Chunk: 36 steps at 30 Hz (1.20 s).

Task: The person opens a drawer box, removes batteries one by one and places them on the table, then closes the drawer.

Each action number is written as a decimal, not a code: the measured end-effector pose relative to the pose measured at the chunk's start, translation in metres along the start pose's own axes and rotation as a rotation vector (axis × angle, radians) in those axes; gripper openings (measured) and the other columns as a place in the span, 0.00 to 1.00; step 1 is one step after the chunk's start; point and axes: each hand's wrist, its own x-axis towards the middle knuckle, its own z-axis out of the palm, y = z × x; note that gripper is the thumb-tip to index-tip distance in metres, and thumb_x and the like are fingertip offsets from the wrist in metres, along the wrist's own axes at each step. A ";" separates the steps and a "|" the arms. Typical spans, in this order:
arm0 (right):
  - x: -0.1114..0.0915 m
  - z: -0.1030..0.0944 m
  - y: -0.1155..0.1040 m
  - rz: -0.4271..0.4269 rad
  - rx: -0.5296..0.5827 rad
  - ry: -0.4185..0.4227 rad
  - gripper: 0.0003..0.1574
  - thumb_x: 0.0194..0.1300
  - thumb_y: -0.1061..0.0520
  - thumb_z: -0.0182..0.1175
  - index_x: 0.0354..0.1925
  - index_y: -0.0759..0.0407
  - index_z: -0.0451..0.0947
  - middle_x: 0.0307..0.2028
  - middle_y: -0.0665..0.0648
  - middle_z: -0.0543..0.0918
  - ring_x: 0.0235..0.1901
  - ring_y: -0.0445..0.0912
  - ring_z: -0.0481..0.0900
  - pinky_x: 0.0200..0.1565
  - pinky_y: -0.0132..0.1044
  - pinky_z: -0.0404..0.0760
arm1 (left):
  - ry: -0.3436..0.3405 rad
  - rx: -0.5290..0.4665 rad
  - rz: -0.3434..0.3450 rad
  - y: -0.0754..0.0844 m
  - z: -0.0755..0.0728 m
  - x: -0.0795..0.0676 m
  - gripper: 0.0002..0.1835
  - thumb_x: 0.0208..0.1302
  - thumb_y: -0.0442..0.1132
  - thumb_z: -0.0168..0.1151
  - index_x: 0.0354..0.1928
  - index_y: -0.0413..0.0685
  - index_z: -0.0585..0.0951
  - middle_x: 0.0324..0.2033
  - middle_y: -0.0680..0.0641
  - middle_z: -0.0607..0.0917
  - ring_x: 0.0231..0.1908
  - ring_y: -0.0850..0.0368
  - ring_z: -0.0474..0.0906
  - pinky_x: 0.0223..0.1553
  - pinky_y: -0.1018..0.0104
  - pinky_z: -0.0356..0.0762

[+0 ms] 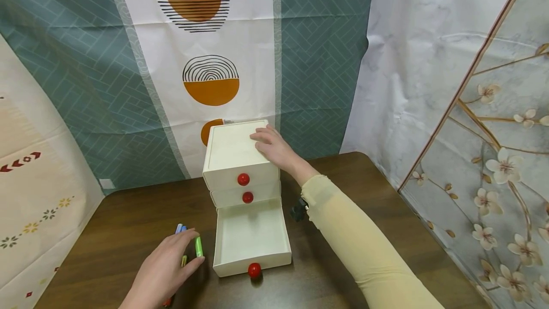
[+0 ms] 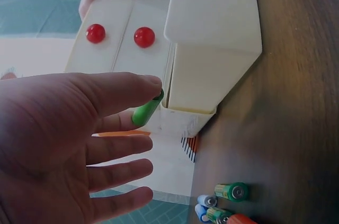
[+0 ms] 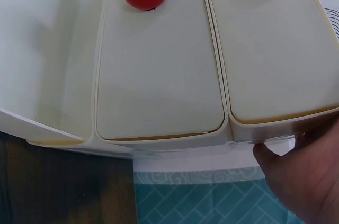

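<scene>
A cream cabinet [image 1: 236,144] of stacked drawers with round red knobs stands on the table. Its bottom drawer [image 1: 253,232] is pulled out, and no contents show in it in the head view; the two drawers above are closed. My left hand [image 1: 165,263] pinches a green battery [image 2: 145,113] between thumb and index finger, just left of the open drawer, with the other fingers extended. On the cabinet's top, at the right side, rests my right hand [image 1: 276,147]. In the right wrist view its thumb [image 3: 265,155] lies along the side wall.
Several loose batteries [image 2: 230,191], green, blue and orange, lie on the wooden table [image 1: 141,213] beneath and beyond the left hand. A small dark object [image 1: 298,210] shows beside the right sleeve. Patterned cloth [image 1: 317,61] hangs behind the table.
</scene>
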 end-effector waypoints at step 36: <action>0.003 0.001 0.004 -0.001 0.008 0.005 0.29 0.85 0.53 0.52 0.75 0.60 0.78 0.82 0.58 0.67 0.88 0.49 0.42 0.84 0.53 0.43 | -0.142 0.019 0.020 -0.030 0.005 -0.018 0.28 0.62 0.49 0.85 0.60 0.47 0.86 0.61 0.45 0.87 0.61 0.41 0.83 0.60 0.39 0.82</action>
